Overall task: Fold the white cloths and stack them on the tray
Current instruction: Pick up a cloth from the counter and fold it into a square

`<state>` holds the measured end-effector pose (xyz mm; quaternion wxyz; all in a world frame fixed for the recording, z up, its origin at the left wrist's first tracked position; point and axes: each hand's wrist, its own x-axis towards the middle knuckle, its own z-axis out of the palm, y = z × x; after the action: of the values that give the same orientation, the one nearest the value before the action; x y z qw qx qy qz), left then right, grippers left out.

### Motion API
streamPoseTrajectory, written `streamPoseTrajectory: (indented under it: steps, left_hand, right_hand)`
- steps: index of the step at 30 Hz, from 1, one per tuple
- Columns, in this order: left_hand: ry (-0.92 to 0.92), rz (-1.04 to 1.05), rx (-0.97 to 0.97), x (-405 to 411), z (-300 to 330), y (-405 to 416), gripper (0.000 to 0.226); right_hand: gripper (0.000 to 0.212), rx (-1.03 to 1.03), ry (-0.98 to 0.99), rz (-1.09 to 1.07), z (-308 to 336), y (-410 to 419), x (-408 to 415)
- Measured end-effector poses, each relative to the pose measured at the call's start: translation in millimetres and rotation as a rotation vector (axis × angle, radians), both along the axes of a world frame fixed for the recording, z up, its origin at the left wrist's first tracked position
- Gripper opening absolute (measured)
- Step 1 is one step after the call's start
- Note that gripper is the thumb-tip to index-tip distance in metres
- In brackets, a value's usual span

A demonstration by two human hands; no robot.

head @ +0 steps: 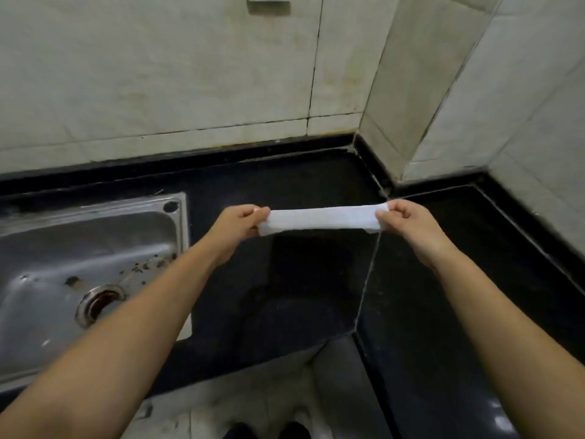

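Pale tiled walls (pixel 190 74) meet a black stone table (pixel 300 280) in a corner, with a steel sink (pixel 79 242) set in at the left. Above the table, a white cloth (pixel 319 218) folded into a narrow strip stretches between both hands: the left hand (pixel 240 226) pinches one end, the right hand (pixel 408 223) pinches the other.
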<state>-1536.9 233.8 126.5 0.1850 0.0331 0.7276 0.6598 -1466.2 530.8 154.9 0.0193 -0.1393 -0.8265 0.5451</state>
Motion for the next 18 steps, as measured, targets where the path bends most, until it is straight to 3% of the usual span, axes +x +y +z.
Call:
streamPoseTrajectory:
  steps: [8, 14, 18]
  left_hand:
    - [-0.243, -0.268, -0.357, 45.4, -86.8, 14.6, 0.018]
    - [0.002, -0.109, -0.568, 7.7, -93.9, 35.7, 0.017]
    - [0.221, -0.150, -0.776, -8.7, -107.3, 47.0, 0.013]
  right_hand:
    - [0.008, -0.073, -0.444, 0.098, -91.9, 23.6, 68.2]
    - [0.013, 0.167, -0.380, -0.049, -103.2, 25.8, 22.0]
    - [0.013, 0.348, -0.432, -0.073, -115.0, 17.7, -7.6]
